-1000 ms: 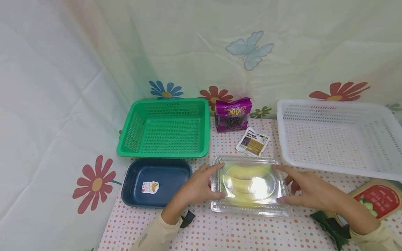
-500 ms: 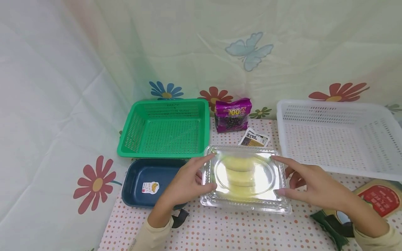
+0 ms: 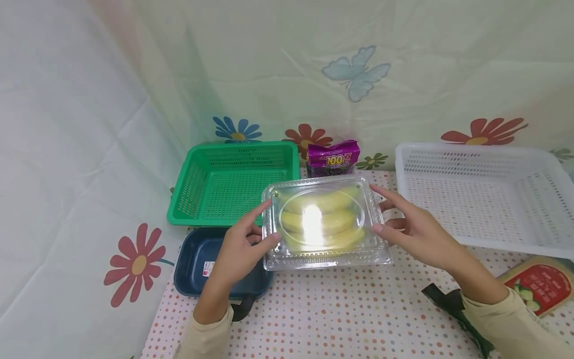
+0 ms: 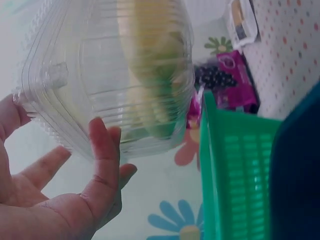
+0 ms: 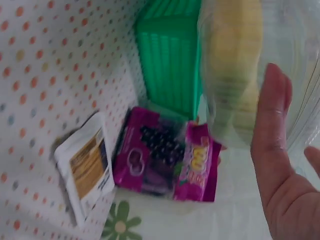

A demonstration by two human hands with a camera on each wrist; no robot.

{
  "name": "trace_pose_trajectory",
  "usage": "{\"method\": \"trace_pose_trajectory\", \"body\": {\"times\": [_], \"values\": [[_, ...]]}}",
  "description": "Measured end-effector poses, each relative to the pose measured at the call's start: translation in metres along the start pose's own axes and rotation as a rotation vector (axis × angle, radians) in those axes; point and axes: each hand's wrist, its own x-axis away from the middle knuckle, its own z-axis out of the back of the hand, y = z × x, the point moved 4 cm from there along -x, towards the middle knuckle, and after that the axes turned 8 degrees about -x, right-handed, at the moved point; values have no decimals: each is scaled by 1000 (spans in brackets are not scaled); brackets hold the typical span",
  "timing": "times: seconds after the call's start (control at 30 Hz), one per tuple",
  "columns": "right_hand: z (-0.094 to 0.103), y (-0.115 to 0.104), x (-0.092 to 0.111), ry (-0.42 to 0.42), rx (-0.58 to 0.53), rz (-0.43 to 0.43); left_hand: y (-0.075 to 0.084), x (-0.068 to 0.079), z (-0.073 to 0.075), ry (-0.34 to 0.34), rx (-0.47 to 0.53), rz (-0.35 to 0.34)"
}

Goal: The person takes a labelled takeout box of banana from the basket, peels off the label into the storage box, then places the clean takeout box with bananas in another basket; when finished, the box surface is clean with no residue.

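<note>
Between the two hands, a clear plastic clamshell box hangs above the table, slightly tilted in the head view. Yellow bananas show through its lid, partly washed out by glare. My left hand grips the left side, thumb and index finger at the lid's edge. The right hand holds the opposite side in the same way. From the left wrist, the box's ribbed wall is seen beside the curled fingers of that hand. In the right wrist view, a finger of the right hand lies along the box.
A green basket is behind on the left, a navy tray in front of it. A purple bag stands at the back; a small white packet lies near it. To the right are a white basket and a red-labelled package.
Both hands have lifted the box off the table and carried it left and toward the back. It now overlaps the green basket's corner in the head view and hides the white packet.
</note>
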Motion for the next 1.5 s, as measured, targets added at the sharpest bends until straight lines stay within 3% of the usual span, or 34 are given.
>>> {"method": "trace_pose_trajectory", "body": {"times": [0.23,0.5,0.7,0.87,1.03,1.23,1.5], "values": [[-15,-7,-33,-39,-216,-108,-9,-9,26,53,54,81],[-38,-16,-74,-64,-313,-198,-29,-22,57,152,60,144],[-59,-18,-103,-83,-427,-262,-48,-31,70,217,187,237],[-77,-20,-125,-64,-465,-305,-61,-39,76,162,415,288],[-96,-18,-143,-65,-511,-323,-78,-48,84,151,520,338],[-118,-12,-164,-80,-484,-353,-101,-57,102,158,545,393],[-144,-8,-186,-146,-510,-376,-125,-66,118,74,531,455]]}}
